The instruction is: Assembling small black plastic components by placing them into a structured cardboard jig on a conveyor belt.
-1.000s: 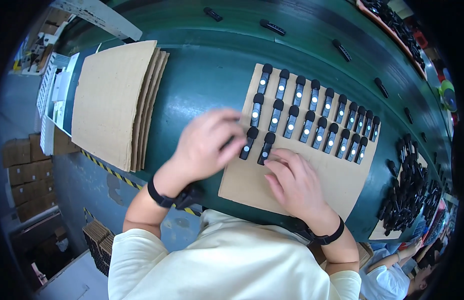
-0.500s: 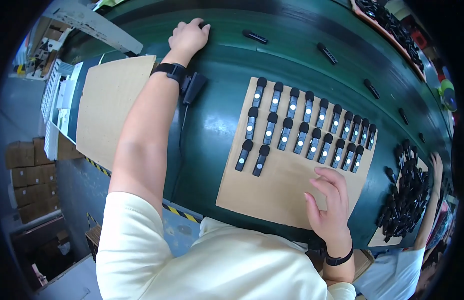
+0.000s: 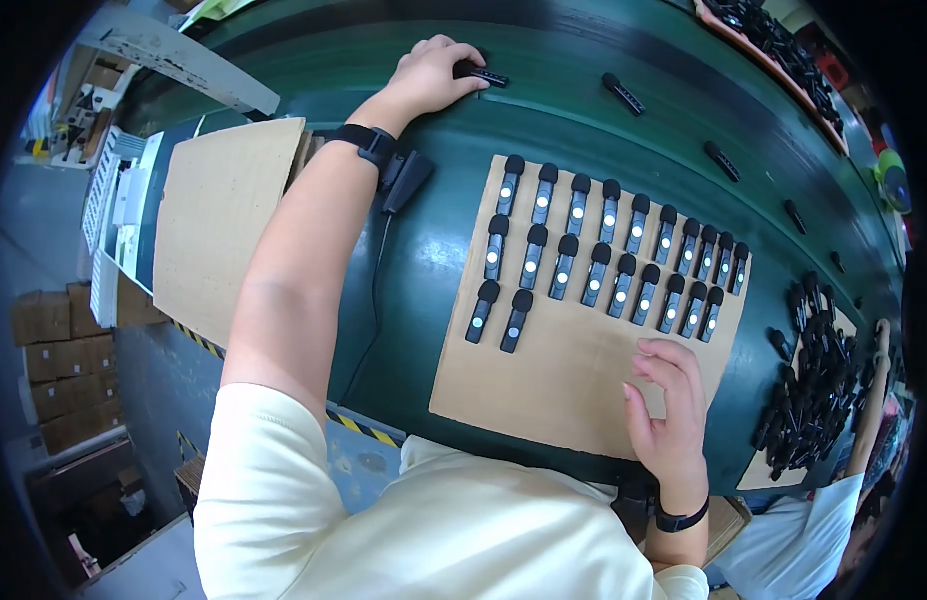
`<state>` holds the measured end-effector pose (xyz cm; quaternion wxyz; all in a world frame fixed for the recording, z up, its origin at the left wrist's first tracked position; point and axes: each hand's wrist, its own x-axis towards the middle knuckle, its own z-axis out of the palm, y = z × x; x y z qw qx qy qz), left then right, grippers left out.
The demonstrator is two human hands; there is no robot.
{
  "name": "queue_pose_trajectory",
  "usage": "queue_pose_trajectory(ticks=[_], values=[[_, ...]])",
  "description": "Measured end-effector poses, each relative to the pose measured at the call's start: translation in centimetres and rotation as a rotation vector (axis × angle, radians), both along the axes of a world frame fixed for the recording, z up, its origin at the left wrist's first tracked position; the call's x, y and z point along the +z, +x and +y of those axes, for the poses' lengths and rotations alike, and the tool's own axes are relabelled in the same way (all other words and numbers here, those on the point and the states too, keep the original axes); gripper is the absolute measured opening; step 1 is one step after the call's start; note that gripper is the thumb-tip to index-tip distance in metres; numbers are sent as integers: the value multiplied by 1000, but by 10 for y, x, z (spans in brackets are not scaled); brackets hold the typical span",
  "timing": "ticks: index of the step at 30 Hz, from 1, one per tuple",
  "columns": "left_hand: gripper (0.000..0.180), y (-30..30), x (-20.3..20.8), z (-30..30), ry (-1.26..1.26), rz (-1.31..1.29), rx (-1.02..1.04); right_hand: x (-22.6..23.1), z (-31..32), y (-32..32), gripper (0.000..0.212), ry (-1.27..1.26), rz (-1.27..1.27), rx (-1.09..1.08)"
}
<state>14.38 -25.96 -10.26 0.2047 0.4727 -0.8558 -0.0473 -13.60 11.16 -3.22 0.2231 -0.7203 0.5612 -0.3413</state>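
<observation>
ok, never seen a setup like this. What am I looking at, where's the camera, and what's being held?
No robot here: these are a person's two bare hands. The view is from the left of two head-worn fisheye cameras looking down, so straight edges bend near the rim.

On the green work surface lies a cardboard sheet with small black devices in rows, only two in the nearest row. A heap of black devices is at the right, stacked cardboard at the left.

The left hand has its fingers at a loose black device; how firm the grip is, I can't tell. The right hand is open, holding nothing.
</observation>
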Motion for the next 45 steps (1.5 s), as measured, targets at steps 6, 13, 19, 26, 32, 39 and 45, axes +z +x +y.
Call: queue_pose_trajectory(ticks=[6,13,19,26,32,39,45], values=[[27,3,11,25,-77,31,85,31,-37,0,33,-102,147,129],[22,25,30,115,-174,74,186,36,-46,-24,31,-78,181,120],[25,59,27,158,-68,37,293,37,-62,-78,26,-114,243,-60],[33,45,47,144,-105,-37,193,4,-112,-179,22,52,312,-263],[31,-9,79,83,-192,-77,-109,-29,-176,-239,24,-123,648,-348],[32,-58,67,15,-152,-210,-259,-22,-235,-219,21,93,727,-181],[34,-71,34,-8,-81,-321,-258,-3,-261,-126,18,-127,710,140]])
